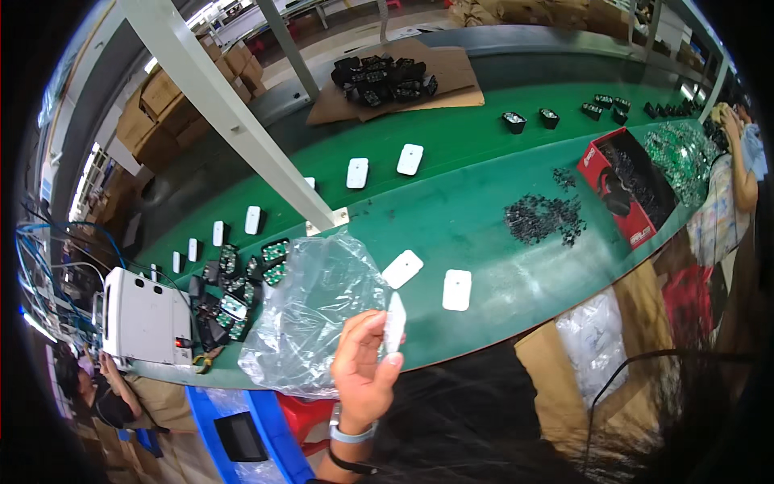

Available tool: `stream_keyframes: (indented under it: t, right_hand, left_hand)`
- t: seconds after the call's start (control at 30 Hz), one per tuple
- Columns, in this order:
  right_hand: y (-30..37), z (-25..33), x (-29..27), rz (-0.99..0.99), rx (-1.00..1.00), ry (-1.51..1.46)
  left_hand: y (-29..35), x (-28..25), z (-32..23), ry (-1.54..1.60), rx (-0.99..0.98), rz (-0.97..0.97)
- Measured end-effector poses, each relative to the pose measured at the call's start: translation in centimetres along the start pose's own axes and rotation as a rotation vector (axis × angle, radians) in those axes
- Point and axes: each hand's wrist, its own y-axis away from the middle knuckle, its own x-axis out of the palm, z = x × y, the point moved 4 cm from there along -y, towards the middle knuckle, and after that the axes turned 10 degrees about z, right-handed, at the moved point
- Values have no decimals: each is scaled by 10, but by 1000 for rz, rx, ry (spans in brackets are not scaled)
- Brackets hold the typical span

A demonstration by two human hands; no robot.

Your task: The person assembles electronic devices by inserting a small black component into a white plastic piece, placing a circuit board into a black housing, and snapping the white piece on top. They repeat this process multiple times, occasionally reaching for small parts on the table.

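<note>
My left hand (364,367) is raised over the near edge of the green bench. Its thumb and fingers are closed around a thin white plastic cover (395,323), seen nearly edge-on. Past it, two similar white covers (457,289) lie on the bench top, one tilted toward the left. A crumpled clear plastic bag (310,302) spreads out just left of the hand. Beyond the bag is a heap of black housings with green circuit boards (234,282). My right hand does not show.
Several white covers (357,173) stand spaced along the green belt (459,153) behind a metal post (234,121). A white machine (141,319) stands at left. Small black parts (544,219) lie scattered near a red box (617,189). Other people sit at both ends.
</note>
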Motion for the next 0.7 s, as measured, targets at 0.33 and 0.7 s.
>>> stream_keyframes:
  t: [0.33, 0.7]
  right_hand:
    - [-19, -44, 93, -183, 298, 23]
    - [-20, -7, 344, -174, 426, -756]
  left_hand:
    - [-1, 6, 15, 335, -164, -104]
    - [11, 13, 6, 249, -65, -83]
